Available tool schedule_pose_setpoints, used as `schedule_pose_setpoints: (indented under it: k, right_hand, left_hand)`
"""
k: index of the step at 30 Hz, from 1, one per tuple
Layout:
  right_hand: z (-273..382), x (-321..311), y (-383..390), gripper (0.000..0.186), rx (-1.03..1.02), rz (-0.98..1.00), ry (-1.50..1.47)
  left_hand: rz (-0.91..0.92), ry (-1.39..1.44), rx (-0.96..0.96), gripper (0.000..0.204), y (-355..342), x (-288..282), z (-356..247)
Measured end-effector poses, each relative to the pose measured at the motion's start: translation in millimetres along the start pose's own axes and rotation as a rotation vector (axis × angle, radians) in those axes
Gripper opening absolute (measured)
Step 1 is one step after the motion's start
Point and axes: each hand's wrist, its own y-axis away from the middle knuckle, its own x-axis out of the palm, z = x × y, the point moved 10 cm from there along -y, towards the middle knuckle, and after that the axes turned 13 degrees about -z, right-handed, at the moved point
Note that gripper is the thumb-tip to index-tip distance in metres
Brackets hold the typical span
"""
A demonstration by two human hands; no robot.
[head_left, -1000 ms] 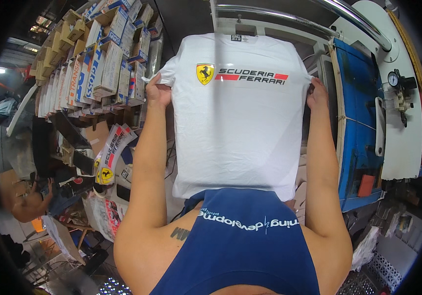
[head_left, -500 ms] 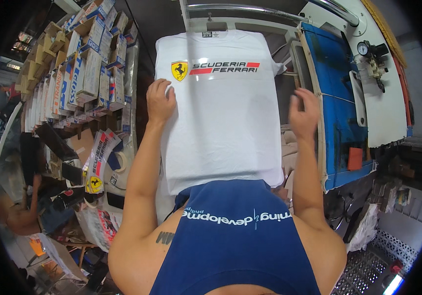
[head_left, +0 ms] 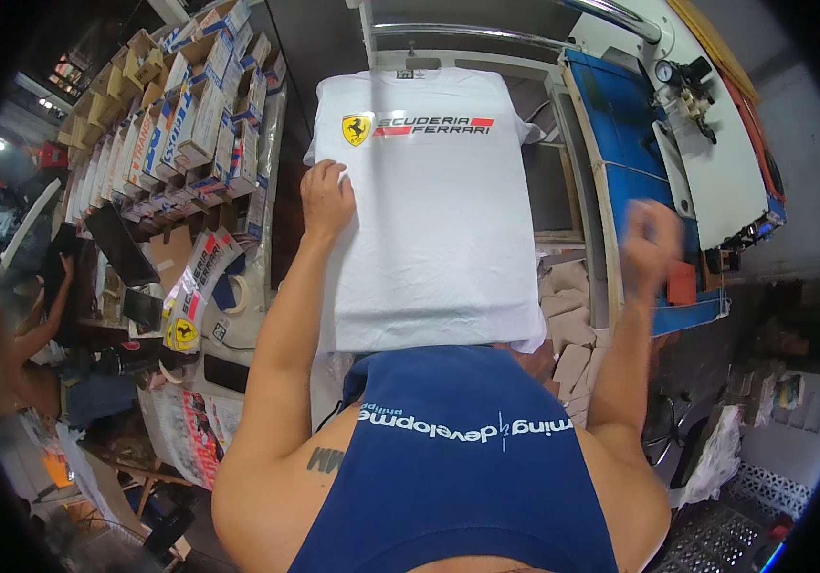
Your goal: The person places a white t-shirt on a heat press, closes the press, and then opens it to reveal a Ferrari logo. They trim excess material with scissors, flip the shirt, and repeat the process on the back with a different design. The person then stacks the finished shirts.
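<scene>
The shirt (head_left: 429,220) lies before me
Boxes (head_left: 181,124) to my left, pressure gauge (head_left: 664,71) to my right, a metal bar (head_left: 467,34) beyond the shirt.

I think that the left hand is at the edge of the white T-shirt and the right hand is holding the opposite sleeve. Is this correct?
Not quite: in the head view, the right hand is off the white T-shirt, seen against the blue panel. The left hand is indeed at the shirt's edge.
</scene>
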Motion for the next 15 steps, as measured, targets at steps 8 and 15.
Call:
schedule_pose_setpoints:
  k: [8,15]
  right_hand:
    - [54,256,100,0.04,0.066,0.447,-0.124]
    - [56,270,108,0.048,0.034,0.406,-0.052]
  left_hand:
    - [0.077,-0.094,-0.069,0.034,-19,34,0]
    - [0.105,-0.221,0.033,0.045,-20,31,-18]
